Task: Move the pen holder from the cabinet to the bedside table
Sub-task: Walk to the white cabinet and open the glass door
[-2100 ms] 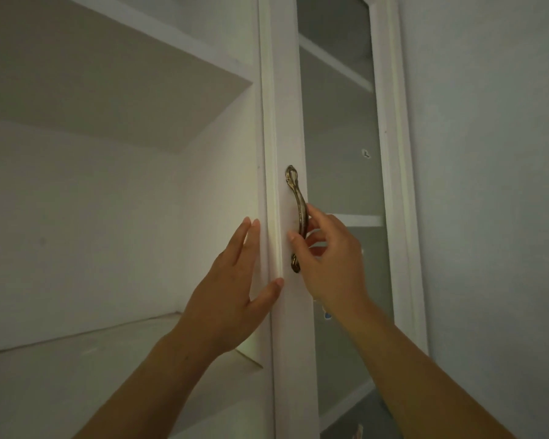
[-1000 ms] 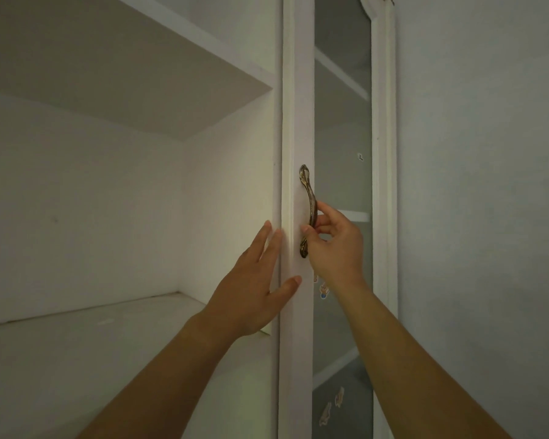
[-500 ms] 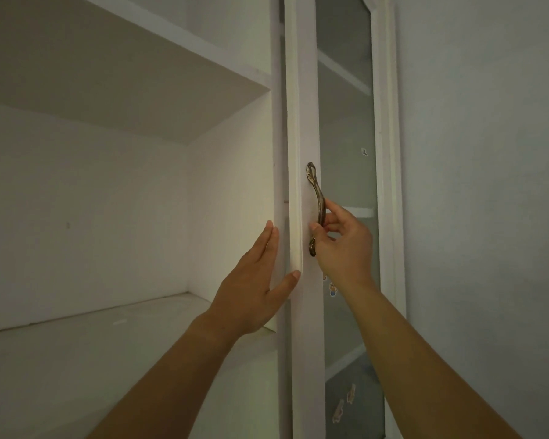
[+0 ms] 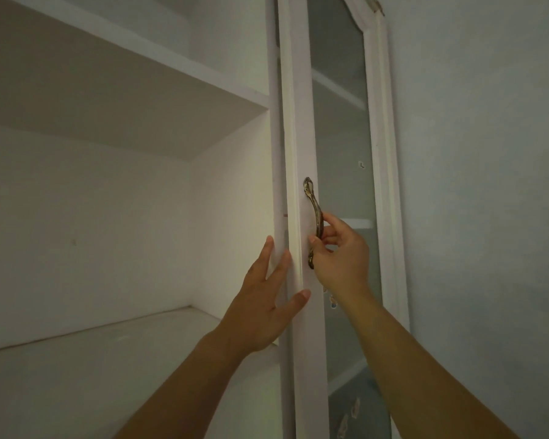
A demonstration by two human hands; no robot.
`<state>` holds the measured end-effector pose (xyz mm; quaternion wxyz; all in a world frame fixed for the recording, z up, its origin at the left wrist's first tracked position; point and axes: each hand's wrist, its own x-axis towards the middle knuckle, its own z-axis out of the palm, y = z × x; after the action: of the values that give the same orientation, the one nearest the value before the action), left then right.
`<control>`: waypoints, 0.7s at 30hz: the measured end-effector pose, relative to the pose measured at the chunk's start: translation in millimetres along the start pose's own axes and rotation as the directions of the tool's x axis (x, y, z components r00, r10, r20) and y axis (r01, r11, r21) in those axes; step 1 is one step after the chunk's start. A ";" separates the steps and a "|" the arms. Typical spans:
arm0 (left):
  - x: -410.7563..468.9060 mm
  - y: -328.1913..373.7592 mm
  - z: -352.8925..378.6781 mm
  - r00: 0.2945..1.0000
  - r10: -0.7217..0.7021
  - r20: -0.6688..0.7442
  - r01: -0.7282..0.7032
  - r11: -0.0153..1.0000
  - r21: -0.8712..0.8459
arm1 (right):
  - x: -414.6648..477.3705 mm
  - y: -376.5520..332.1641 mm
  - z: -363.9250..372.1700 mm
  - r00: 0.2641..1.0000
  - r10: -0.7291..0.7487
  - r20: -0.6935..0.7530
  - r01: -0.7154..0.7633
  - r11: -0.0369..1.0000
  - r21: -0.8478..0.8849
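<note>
The pen holder is not showing anywhere in this view, so you cannot tell where it is sitting. You are looking up into a white cabinet (image 4: pixel 229 191) whose left side is standing open, with a lower shelf (image 4: pixel 92 359) running across the bottom left and an upper shelf (image 4: pixel 140 58) slanting overhead; both are looking bare in the parts you can see.

Your right hand (image 4: pixel 339 258) is reaching up to the door (image 4: pixel 305 128), a narrow white frame around a frosted glass pane (image 4: pixel 339 122). The grip of that hand is curling closed around the lower part of a brass handle (image 4: pixel 313 201), with the fingers (image 4: pixel 333 231) hooking behind the metal bar and the thumb pressing near the frame in front of it. The handle is standing upright on the door's left stile.

Your left hand (image 4: pixel 263 312) is lying flat and spread, palm toward the cabinet, with its fingers pointing up along the door's left edge and the thumb resting across the front of the frame. It is not gripping anything.

Through the glass you are seeing faint shelf lines and a few small pale stickers low down, too blurred to make out. A plain grey-blue wall (image 4: pixel 488 185) is filling the right side, just beside the door's outer frame. Both bare forearms are rising from the bottom edge toward the door
</note>
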<state>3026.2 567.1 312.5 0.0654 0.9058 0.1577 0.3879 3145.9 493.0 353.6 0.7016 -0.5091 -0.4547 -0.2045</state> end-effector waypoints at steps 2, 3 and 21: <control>0.4 2.3 2.3 1.000 -0.008 0.000 0.008 1.000 -0.001 | 0.9 -1.3 -2.1 1.000 0.001 0.001 -0.001 1.000 0.008; 0.3 4.0 3.2 1.000 -0.019 -0.004 0.019 1.000 -0.005 | 1.4 -1.8 -3.3 1.000 0.005 0.005 -0.005 1.000 0.011; -3.5 27.0 -2.1 0.984 -0.174 0.027 0.175 0.984 -0.034 | 2.2 -1.1 -6.7 0.998 -0.050 0.028 0.049 0.998 0.038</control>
<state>3028.8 540.5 318.1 0.1173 0.8917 0.2285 0.3728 3149.1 486.9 355.6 0.6992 -0.4873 -0.4810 -0.2058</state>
